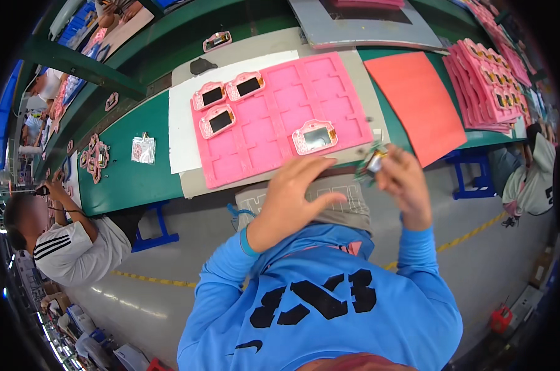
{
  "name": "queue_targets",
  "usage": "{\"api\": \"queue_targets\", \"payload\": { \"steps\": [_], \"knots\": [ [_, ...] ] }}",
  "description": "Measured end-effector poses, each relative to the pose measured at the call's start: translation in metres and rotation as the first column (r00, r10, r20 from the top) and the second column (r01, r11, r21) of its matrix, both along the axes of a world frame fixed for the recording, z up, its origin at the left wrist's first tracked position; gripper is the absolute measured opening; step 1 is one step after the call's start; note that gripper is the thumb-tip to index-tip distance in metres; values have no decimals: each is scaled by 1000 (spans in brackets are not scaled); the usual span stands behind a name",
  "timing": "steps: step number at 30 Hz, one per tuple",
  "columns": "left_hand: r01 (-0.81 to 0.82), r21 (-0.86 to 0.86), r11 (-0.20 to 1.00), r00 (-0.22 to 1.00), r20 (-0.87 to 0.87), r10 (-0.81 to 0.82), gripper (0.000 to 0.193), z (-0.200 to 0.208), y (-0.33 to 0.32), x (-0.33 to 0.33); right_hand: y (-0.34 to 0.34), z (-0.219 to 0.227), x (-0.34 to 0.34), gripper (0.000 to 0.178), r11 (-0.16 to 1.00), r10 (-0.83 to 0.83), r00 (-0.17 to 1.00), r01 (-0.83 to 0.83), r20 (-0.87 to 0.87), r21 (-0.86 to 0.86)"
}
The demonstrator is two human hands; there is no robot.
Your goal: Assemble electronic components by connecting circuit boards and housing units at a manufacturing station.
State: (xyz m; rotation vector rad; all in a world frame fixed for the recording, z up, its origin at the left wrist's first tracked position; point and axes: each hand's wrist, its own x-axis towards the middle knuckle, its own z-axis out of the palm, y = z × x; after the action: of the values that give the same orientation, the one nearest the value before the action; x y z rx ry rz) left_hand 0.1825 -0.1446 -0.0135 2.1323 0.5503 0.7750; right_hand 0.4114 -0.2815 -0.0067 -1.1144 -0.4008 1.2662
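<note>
A small green circuit board with a silvery part (372, 162) is pinched in the fingers of my right hand (405, 178), off the right front corner of the pink foam tray (280, 133). My left hand (292, 193) is at the tray's front edge, its fingers stretched out and holding nothing. Nearest to it in the tray lies a pink-framed device with a pale screen (315, 137). Toward the tray's left lie pink devices with dark screens: one at the back left (210, 95), one beside it (246, 85) and one in front (218, 120).
A red-orange sheet (419, 102) lies right of the tray, beside stacked pink trays (485, 86). A grey board (366, 25) is behind. On the green table (125, 185) lie a clear bag (144, 149) and pink parts (94, 159). A co-worker (85, 244) sits at left.
</note>
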Motion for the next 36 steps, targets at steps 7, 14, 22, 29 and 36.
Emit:
{"api": "queue_targets", "payload": {
  "steps": [7,14,22,29,36],
  "knots": [
    [-64,-834,548,997,-75,2,23,-7,-21,-29,19,-7,-91,6,998,-38,829,2,557,65],
    [83,-736,672,973,-85,-214,19,-2,-14,-45,20,-8,-77,13,978,200,867,-206,457,-36],
    [78,-823,563,872,-217,-438,19,24,18,-27,18,-19,-63,13,952,295,917,-307,269,2],
    [-236,-261,936,904,-412,113,20,28,42,38,20,-14,-31,22,989,137,990,-134,44,-60],
    [-276,-286,918,916,-367,161,21,9,61,72,32,-10,-6,27,955,289,951,-278,112,-100]
  ]
}}
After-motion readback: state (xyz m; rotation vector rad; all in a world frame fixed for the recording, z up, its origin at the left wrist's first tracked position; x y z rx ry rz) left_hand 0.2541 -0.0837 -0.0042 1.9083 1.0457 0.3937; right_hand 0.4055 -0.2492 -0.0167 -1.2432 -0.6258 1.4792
